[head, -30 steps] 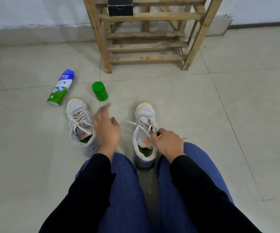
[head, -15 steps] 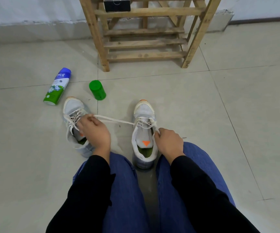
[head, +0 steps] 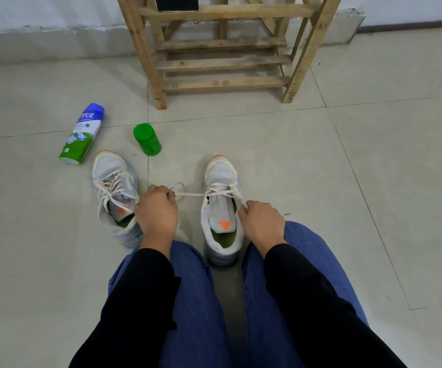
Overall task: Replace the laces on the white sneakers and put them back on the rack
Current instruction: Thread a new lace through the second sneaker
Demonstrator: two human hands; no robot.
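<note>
Our left hand [head: 157, 211] had drawn back toward the right sneaker [head: 220, 171] on the floor [head: 334, 181], pinching its lace [head: 190, 194] taut. Our right hand [head: 261, 221] gripped the other end (the spray can [head: 81, 134] read "ycil").

Black long sleeves [head: 145, 301]; blue jeans [head: 196, 301]; bare hands [head: 157, 211].

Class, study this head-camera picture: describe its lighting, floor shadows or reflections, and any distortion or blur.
Head view: soft, even light, only a faint shadow beneath the slatted wooden rack; head view: the glossy pale floor tiles dimly mirror the heel of the white sneaker between the knees; head view: the wide lens tilts the rack's legs inward; head view: sharp throughout, even the thin white lace.
</note>
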